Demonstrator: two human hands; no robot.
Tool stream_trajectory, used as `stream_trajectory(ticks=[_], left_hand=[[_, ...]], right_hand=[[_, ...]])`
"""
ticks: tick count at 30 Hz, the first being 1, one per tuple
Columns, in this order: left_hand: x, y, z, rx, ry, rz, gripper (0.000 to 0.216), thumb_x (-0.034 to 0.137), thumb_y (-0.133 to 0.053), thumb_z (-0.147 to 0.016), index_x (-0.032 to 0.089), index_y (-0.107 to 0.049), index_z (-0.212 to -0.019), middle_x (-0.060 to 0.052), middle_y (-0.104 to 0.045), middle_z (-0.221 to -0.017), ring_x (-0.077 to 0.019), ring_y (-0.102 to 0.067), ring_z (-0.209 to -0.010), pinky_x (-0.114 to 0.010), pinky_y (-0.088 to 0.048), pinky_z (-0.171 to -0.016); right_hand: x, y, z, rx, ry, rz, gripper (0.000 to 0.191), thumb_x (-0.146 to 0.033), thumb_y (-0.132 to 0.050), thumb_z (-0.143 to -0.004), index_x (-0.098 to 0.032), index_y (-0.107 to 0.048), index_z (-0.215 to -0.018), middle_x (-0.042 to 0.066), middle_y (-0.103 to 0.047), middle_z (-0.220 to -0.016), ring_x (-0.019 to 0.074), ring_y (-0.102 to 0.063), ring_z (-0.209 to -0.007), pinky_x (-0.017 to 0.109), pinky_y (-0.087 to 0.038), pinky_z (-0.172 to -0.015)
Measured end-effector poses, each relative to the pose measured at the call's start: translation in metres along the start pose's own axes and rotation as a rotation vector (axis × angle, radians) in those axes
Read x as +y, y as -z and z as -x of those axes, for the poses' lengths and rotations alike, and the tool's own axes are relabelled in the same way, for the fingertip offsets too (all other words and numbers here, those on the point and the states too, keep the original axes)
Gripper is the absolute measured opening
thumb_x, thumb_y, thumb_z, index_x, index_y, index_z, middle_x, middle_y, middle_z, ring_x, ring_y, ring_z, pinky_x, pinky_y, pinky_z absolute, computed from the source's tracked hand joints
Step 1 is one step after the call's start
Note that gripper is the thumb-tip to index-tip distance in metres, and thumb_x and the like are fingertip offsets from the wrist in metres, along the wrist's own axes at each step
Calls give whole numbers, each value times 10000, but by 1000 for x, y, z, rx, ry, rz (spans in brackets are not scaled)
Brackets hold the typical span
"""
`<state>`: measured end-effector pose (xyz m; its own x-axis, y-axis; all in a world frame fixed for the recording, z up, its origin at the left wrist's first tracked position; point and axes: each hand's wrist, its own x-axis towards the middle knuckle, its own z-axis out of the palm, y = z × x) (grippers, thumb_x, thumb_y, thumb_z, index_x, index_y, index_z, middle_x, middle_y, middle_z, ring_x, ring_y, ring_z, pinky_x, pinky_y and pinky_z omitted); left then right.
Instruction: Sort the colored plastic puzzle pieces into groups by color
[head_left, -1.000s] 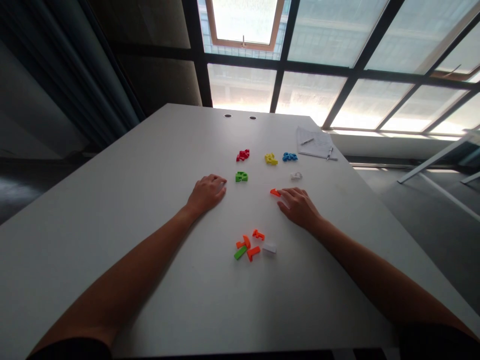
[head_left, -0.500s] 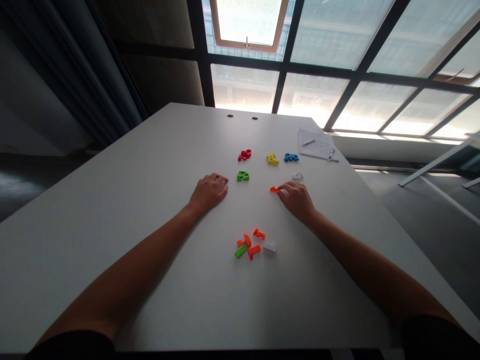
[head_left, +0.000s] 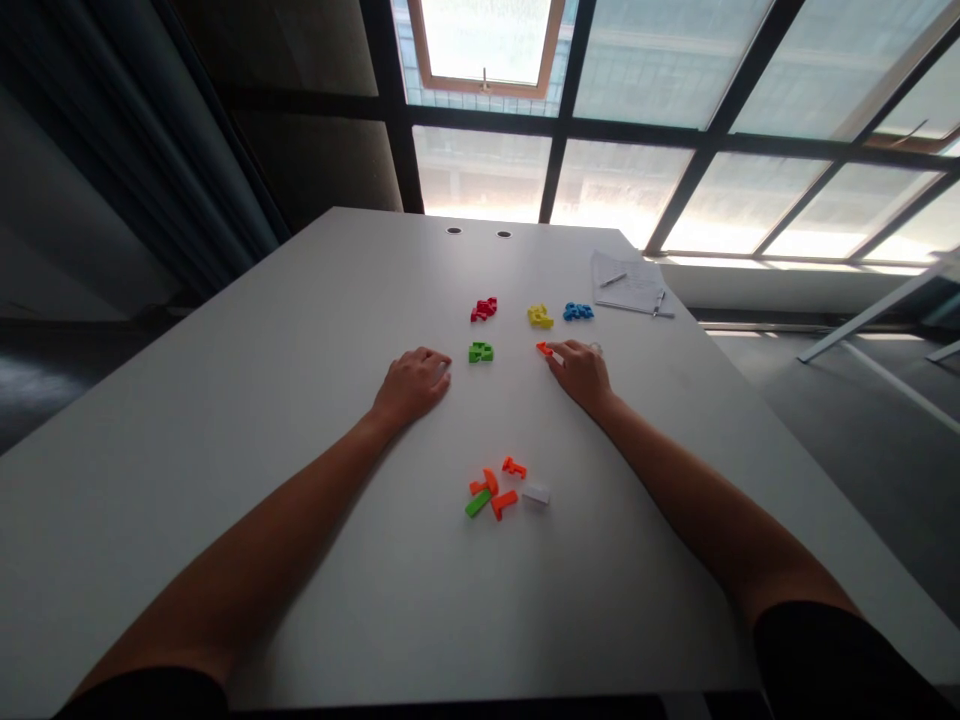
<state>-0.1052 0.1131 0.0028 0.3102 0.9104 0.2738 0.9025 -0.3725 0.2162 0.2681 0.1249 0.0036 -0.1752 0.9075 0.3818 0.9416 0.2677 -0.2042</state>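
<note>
Right of centre, the right hand [head_left: 582, 372] pinches 1 orange piece [head_left: 543, 349], likely positioning it; next calls for gentle release. Left hand [head_left: 409, 386], centre, loosely spread.

1. The right hand [head_left: 581, 374] is covering most of the pale piece [head_left: 597, 348] at its one o'clock
2. It is also hiding one end of the pinched orange piece [head_left: 542, 348] at its ten o'clock
3. The left hand [head_left: 412, 384] is lying with its palm hidden
4. The view's lower edge is cutting off two dark sleeves [head_left: 829, 655] at eight and four o'clock
5. Marks on the paper [head_left: 636, 289] at two o'clock are appearing too small to read
</note>
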Motion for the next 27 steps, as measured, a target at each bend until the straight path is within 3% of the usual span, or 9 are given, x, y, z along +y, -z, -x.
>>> stream_trajectory(ticks=[2, 5, 9, 13, 18, 21, 27], left_hand=[[-1, 0, 0, -2, -1, 8, 395, 371, -614, -1107, 240, -831, -1410, -186, -787, -1432, -396, -728, -1312, -584, -590, -1165], [-2, 0, 0, -8, 4, 14, 391, 373, -620, -1107, 252, -830, -1413, -178, -784, -1444, -387, -728, -1323, -572, -589, -1175], [-1, 0, 0, -20, 2, 9, 405, 375, -605, -1112, 244, -821, -1428, -175, -784, -1456, -385, -723, -1336, -576, -583, -1191], [1, 1, 1, -19, 3, 21, 410, 380, -597, -1115, 249, -822, -1431, -177, -785, -1454, -385, -722, -1337, -580, -581, -1193], [-1, 0, 1, -4, -3, 33, 400, 377, -602, -1108, 250, -833, -1409, -185, -788, -1449, -393, -722, -1319, -596, -582, -1184], [-2, 0, 1, -10, -5, 33, 405, 382, -600, -1109, 255, -832, -1415, -180, -785, -1451, -388, -720, -1326, -587, -579, -1194], [0, 2, 1, -12, -8, 26, 406, 374, -603, -1110, 247, -833, -1418, -179, -787, -1442, -384, -722, -1328, -575, -577, -1198]], right_hand=[[-2, 0, 10, 53, 49, -115, 334, -222, -631, -1134, -212, -875, -1362, 144, -874, -1200, 274, -785, -959, 390, -557, -949], [-10, 5, 36, 45, 250, -389, 282, -248, -618, -1126, -199, -891, -1178, 103, -849, -986, 220, -736, -783, 338, -577, -830], [-30, 22, 79, -127, 529, -650, 233, -351, -698, -1146, -234, -857, -1023, 48, -780, -837, 194, -694, -713, 305, -557, -735], [-50, 40, 97, -314, 627, -702, 294, -518, -756, -1149, -243, -832, -1079, 68, -792, -920, 226, -728, -816, 346, -593, -825], [-62, 44, 88, -386, 605, -699, 283, -485, -728, -1175, -252, -834, -1053, 107, -830, -998, 259, -759, -923, 411, -631, -952], [-57, 40, 83, -346, 550, -667, 212, -412, -746, -1167, -252, -854, -1080, 110, -843, -1030, 263, -777, -953, 405, -640, -965], [-34, 31, 74, -213, 296, -429, 170, -292, -724, -1147, -224, -873, -1103, 99, -832, -1032, 249, -765, -925, 371, -613, -933]])
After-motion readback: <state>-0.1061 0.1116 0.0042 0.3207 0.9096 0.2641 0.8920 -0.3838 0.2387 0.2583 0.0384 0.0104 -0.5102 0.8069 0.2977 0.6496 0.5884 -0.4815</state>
